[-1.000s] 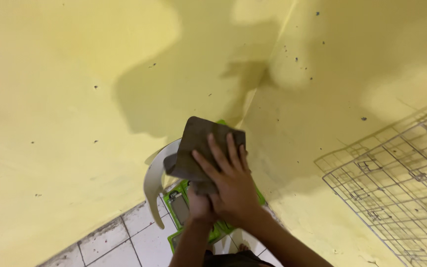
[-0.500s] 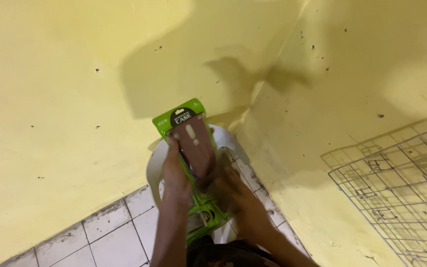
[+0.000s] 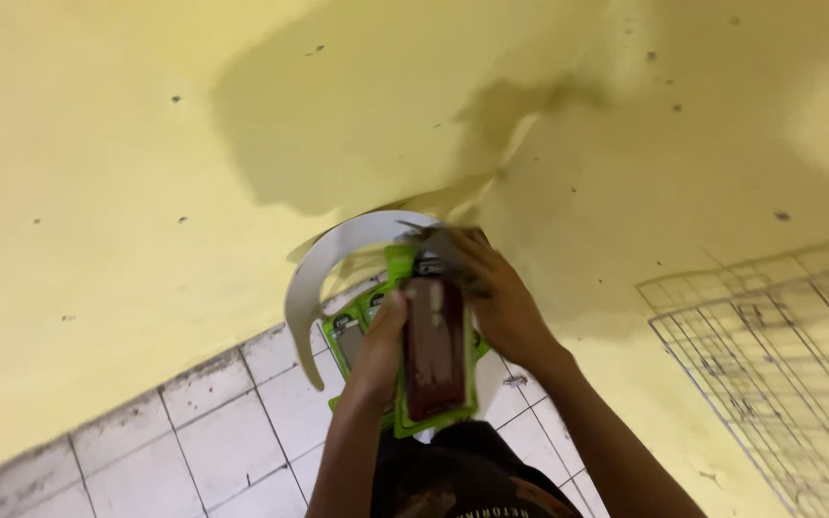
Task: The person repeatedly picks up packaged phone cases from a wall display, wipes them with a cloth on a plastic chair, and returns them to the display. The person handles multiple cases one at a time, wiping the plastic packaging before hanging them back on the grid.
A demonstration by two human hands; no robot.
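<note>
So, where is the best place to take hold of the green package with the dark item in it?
Probably by its long side edges, coming from both sides. The green package is flat and tall, facing the camera; the left hand and right hand hold it that way, over the white curved rim.

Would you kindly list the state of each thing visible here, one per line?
Green flat package with dark red insert: lifted, held between both hands.
Left hand: fingers closed on the package's left edge.
Right hand: gripping its upper right edge.
Other green packages: lying below, partly hidden.
White curved plastic rim: resting against the yellow wall corner.
Wire grid panel: leaning on the wall.
</note>
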